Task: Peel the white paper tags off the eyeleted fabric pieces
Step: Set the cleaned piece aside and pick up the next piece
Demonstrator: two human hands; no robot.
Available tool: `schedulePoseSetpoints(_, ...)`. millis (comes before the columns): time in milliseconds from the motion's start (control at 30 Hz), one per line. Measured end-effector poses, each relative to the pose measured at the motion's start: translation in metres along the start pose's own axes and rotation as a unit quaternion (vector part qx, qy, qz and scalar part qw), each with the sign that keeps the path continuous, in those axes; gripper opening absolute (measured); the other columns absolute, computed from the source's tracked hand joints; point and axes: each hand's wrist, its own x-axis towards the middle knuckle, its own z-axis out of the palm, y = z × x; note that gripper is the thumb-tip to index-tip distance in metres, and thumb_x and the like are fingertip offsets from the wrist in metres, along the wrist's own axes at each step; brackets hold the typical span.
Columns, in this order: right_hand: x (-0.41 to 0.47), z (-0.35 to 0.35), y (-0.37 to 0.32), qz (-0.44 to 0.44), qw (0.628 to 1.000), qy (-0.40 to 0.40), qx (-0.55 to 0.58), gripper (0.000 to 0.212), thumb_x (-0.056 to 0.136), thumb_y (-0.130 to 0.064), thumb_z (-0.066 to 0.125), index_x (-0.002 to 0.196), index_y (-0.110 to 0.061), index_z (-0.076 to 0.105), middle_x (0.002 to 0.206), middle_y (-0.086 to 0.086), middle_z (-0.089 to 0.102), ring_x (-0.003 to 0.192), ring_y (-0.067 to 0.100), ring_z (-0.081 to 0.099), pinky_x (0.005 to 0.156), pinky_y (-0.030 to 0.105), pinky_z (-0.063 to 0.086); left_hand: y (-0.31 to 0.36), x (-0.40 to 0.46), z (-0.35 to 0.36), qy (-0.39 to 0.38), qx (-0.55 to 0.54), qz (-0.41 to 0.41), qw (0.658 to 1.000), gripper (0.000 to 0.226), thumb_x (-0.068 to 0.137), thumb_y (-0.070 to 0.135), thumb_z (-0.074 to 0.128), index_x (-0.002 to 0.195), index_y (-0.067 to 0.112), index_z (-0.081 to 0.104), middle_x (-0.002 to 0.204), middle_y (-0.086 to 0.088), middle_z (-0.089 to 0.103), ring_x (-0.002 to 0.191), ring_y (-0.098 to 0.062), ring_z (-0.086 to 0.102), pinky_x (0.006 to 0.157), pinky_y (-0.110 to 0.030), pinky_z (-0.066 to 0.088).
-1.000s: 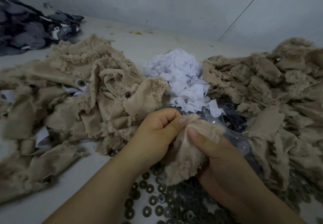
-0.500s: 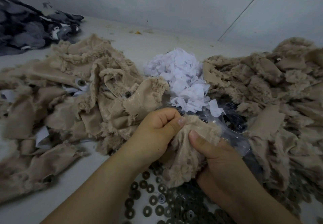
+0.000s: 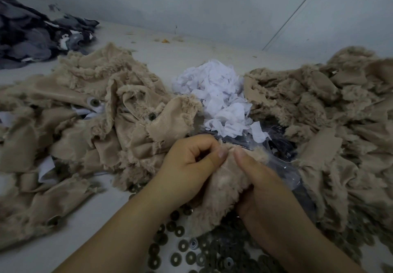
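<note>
Two bare hands meet at the lower middle of the head view, both on one tan fleecy fabric piece [image 3: 221, 196]. The left hand [image 3: 191, 164] has its fingers curled and its thumb pressed against the piece's upper edge; the right hand [image 3: 261, 185] grips the same piece from the other side, its thumb tip almost touching the left thumb. Whether a paper tag sits between the thumbs cannot be told.

Taking that held piece as the landmark: just behind it lies one heap of crumpled white paper tags [image 3: 219, 96]. To its left spreads one big pile of tan fabric pieces [image 3: 80, 128], in which three metal eyelets show, the clearest [image 3: 94, 102] sitting on a white tag. A few more white tags [image 3: 45, 168] poke out of this pile. To the right of the held piece lies a second tan pile [image 3: 331, 123]. Between that pile and the held piece is one clear plastic bag [image 3: 282, 157] with dark contents. Below and in front of the held piece, many loose metal rings [image 3: 180, 245] are scattered on the pale table [image 3: 191, 53], too many to count. Far back left of it lies one dark grey fabric heap [image 3: 32, 36].
</note>
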Motion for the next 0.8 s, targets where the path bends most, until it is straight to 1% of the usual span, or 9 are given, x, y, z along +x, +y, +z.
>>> schedulePoseSetpoints(67,0.0013,-0.0013,-0.0027,0.010,1.000,0.009,0.024,0.046,0.080,-0.032,0.067,0.114,-0.001,0.072,0.112,0.021,0.073,0.106,0.034,0.071,0.094,0.047,0.056,0.0001,-0.0014,0.0013,0.002,0.000,0.014,1.000,0.024,0.089,0.018,0.060,0.070,0.004,0.064,0.060,-0.005,0.054,0.060,-0.009,0.049,0.058,-0.019,0.041)
schedulePoseSetpoints(133,0.0019,-0.0007,-0.0033,0.006,0.999,0.005,0.052,0.042,0.082,-0.023,0.064,0.115,0.002,0.070,0.113,0.023,0.073,0.106,0.034,0.071,0.092,0.045,0.058,0.0004,-0.0023,0.0026,0.023,-0.016,0.011,1.000,0.024,0.089,0.018,0.059,0.068,0.005,0.063,0.060,-0.003,0.055,0.059,-0.009,0.049,0.056,-0.019,0.042)
schedulePoseSetpoints(200,0.0016,0.0004,-0.0028,0.002,0.997,-0.006,0.079,0.040,0.083,-0.018,0.062,0.115,0.003,0.070,0.112,0.023,0.073,0.105,0.034,0.072,0.088,0.041,0.060,-0.0004,-0.0024,0.0031,0.053,-0.049,-0.012,0.997,0.024,0.087,0.020,0.060,0.068,0.005,0.064,0.060,-0.001,0.055,0.058,-0.010,0.049,0.055,-0.021,0.042)
schedulePoseSetpoints(300,0.0013,0.0000,-0.0017,0.005,0.997,-0.009,0.079,0.037,0.083,-0.018,0.062,0.113,0.003,0.071,0.114,0.023,0.072,0.106,0.034,0.072,0.088,0.040,0.060,-0.0008,-0.0023,0.0038,0.066,-0.073,-0.043,0.994,0.031,0.084,0.022,0.060,0.063,-0.001,0.058,0.059,-0.008,0.048,0.057,-0.017,0.043,0.054,-0.028,0.038)
schedulePoseSetpoints(433,0.0011,-0.0018,0.0000,-0.001,0.998,0.003,0.055,0.035,0.082,-0.017,0.062,0.111,0.001,0.073,0.112,0.023,0.073,0.104,0.034,0.072,0.090,0.044,0.059,0.0006,-0.0018,0.0051,0.060,-0.076,-0.051,0.994,0.031,0.082,0.026,0.061,0.053,0.016,0.055,0.052,0.002,0.043,0.052,-0.011,0.038,0.049,-0.020,0.034)
schedulePoseSetpoints(500,0.0004,-0.0014,0.0002,-0.006,0.998,0.009,0.056,0.033,0.080,-0.015,0.062,0.108,-0.001,0.074,0.110,0.022,0.074,0.103,0.033,0.073,0.088,0.042,0.060,0.0001,-0.0021,0.0055,0.058,-0.069,-0.041,0.995,0.032,0.083,0.031,0.067,0.058,0.013,0.059,0.054,0.004,0.048,0.053,-0.009,0.042,0.050,-0.019,0.037)
schedulePoseSetpoints(567,0.0000,-0.0001,0.0000,-0.010,0.998,0.014,0.057,0.033,0.078,-0.013,0.062,0.106,-0.001,0.074,0.108,0.022,0.074,0.101,0.032,0.073,0.088,0.043,0.059,-0.0009,-0.0023,0.0058,0.061,-0.061,-0.039,0.995,0.032,0.085,0.027,0.064,0.060,0.009,0.058,0.055,0.004,0.049,0.053,-0.007,0.043,0.051,-0.018,0.038)
schedulePoseSetpoints(700,0.0007,0.0003,-0.0017,-0.002,0.998,0.024,0.063,0.036,0.076,-0.010,0.063,0.110,0.000,0.073,0.109,0.022,0.074,0.101,0.034,0.073,0.092,0.048,0.054,-0.0029,-0.0009,0.0051,0.063,-0.060,-0.037,0.996,0.033,0.086,0.024,0.059,0.063,0.000,0.055,0.057,-0.005,0.045,0.056,-0.015,0.040,0.053,-0.026,0.036)
schedulePoseSetpoints(800,-0.0003,0.0006,-0.0031,0.002,0.998,0.031,0.057,0.038,0.077,-0.018,0.067,0.111,-0.002,0.073,0.111,0.021,0.074,0.104,0.034,0.072,0.094,0.049,0.055,-0.0036,-0.0020,0.0049,0.047,-0.023,-0.017,0.998,0.029,0.086,0.021,0.058,0.064,0.003,0.056,0.055,0.000,0.046,0.055,-0.010,0.041,0.054,-0.023,0.036)
